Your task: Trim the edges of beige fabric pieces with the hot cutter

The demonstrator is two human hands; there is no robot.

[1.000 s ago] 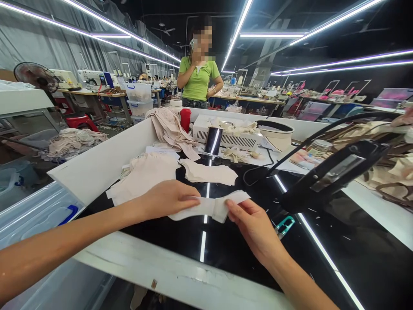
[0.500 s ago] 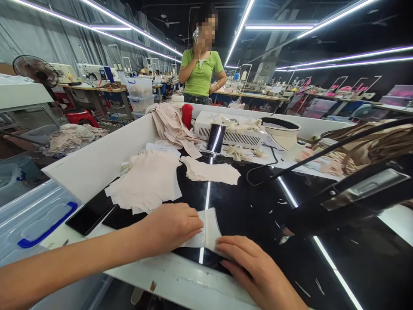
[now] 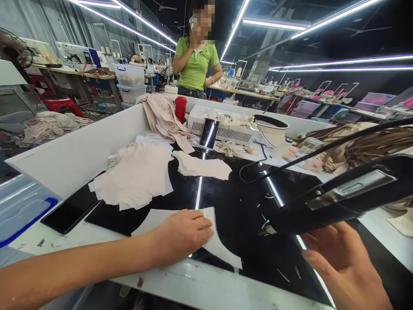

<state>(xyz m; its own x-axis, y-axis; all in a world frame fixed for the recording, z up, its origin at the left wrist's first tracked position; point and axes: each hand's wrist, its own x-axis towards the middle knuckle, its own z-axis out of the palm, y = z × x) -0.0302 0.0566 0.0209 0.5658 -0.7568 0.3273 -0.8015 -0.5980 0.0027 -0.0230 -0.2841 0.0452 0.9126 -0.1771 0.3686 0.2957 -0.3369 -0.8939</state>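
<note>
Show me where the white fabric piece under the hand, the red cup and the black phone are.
white fabric piece (image 3: pixel 222 252): head view, on its bare lower right corner.
red cup (image 3: pixel 180 108): head view, middle of its side.
black phone (image 3: pixel 69 211): head view, centre of its dark screen.

long light strips (image 3: pixel 335 69) cross a dark ceiling; sewing tables (image 3: pixel 74 73) and a grey draped wall (image 3: pixel 48 21) at left.

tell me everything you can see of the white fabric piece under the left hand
The white fabric piece is a thin, flat cut of pale cloth with a curved outline, lying spread on the glossy black tabletop near its white front edge. The left hand presses palm-down on its middle, hiding part of it. Its right end tapers toward the table edge. The right hand is off it.
</note>
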